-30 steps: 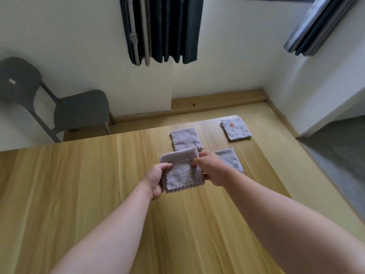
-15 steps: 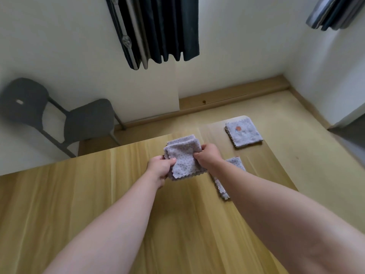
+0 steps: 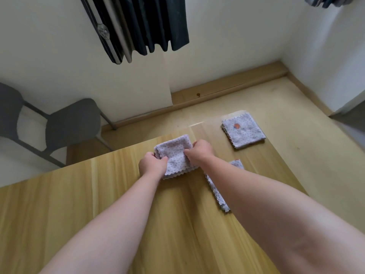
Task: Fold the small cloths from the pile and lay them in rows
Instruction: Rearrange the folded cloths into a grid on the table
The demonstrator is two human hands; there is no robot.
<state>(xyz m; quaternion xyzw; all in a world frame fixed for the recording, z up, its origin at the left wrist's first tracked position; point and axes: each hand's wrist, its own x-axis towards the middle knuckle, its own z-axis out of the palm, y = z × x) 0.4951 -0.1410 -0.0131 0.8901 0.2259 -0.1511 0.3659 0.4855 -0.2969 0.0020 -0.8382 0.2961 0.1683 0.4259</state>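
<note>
We are pinching the folded cloth at frame centre, low over the bench; the left hand and right hand are each closing a grip on one side. Releasing unevenly is risking the layers springing open.

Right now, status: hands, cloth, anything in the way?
Left hand, right hand both pinch the folded cloth near the far edge of the table. Corner cloth laid far right; near cloth partly under the right forearm. Nothing seen blocking.
</note>
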